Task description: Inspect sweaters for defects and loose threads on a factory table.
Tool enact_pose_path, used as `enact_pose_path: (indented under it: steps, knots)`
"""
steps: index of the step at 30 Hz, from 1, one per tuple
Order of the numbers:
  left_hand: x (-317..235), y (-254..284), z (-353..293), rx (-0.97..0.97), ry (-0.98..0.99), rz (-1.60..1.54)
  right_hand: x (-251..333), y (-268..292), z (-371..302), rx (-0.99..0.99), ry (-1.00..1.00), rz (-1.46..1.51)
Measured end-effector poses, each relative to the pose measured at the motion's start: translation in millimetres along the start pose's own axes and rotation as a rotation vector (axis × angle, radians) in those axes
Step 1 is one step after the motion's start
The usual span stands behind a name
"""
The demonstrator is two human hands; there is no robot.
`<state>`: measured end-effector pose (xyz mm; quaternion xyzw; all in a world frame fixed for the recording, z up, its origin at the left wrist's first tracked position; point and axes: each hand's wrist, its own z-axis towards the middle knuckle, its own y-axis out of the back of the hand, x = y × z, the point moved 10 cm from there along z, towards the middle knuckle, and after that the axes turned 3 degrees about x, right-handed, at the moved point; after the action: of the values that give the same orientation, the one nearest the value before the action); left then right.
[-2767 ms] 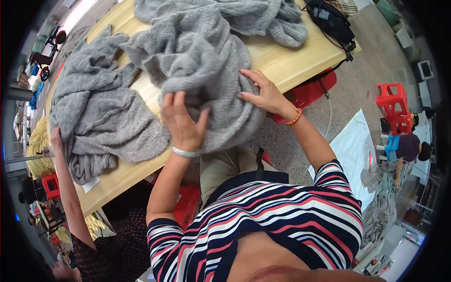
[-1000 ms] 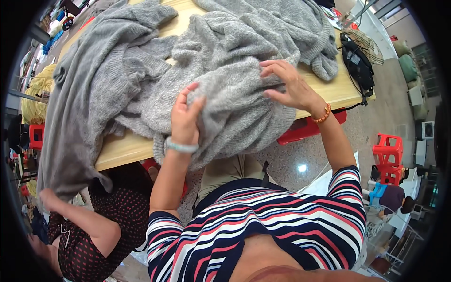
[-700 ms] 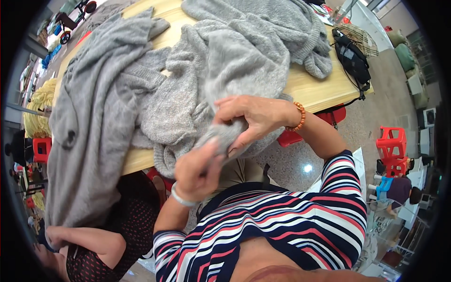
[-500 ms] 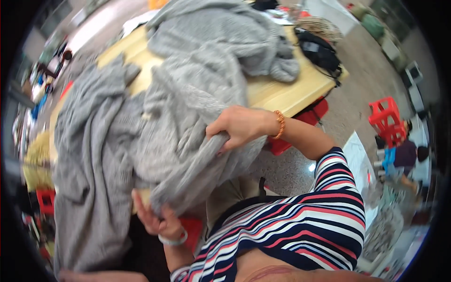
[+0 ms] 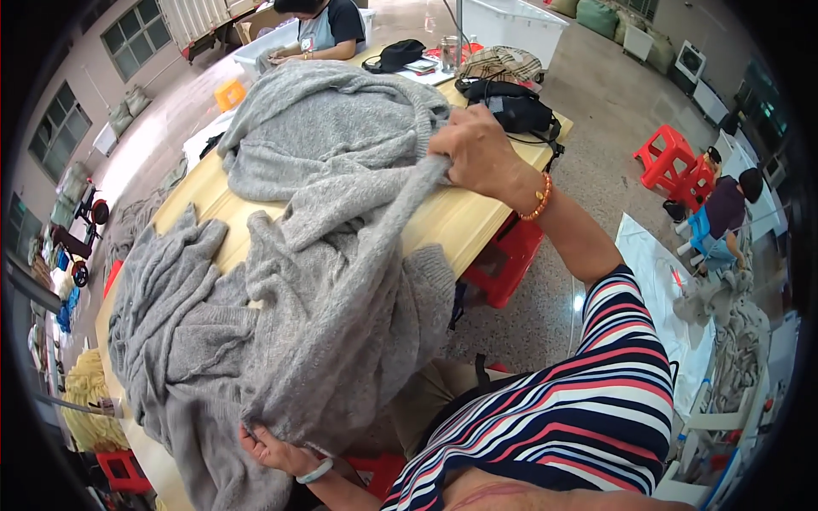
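A grey knitted sweater (image 5: 341, 332) is stretched between my hands over the near edge of a wooden table. My right hand (image 5: 479, 149), raised at the far right of the cloth, is closed around its edge, which runs taut toward me. Near the front edge, my left hand (image 5: 274, 450) pinches the lower part of the same garment. A second heap of grey knitwear (image 5: 175, 298) lies to the left and hangs over the table side. Farther back rests another bundled grey knit (image 5: 319, 128).
The pale wooden table (image 5: 464, 223) also holds a black bag (image 5: 503, 109) at its far right corner. Across it, another person (image 5: 328, 34) works beside a white bin. Red stools (image 5: 507, 260) stand under the table and off to the right (image 5: 669, 157). White sheeting (image 5: 656, 281) lies on the floor.
My right hand has moved up and away, drawing the sweater's edge taut. My left hand, earlier with fingers spread, has come down and now grips the cloth. The view has shifted.
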<state>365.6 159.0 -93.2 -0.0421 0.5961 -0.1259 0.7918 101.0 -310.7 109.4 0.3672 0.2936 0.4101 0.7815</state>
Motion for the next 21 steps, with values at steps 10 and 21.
enact_pose_path:
  steps: [10,21]
  knots:
    - [100.8,-6.3,17.3,0.269,0.133,0.518,75.9,-135.5,155.3,0.078,-0.076,1.277]
    - [83.2,-25.3,11.8,0.224,0.150,0.598,256.4,-380.3,211.8,0.322,0.030,0.652]
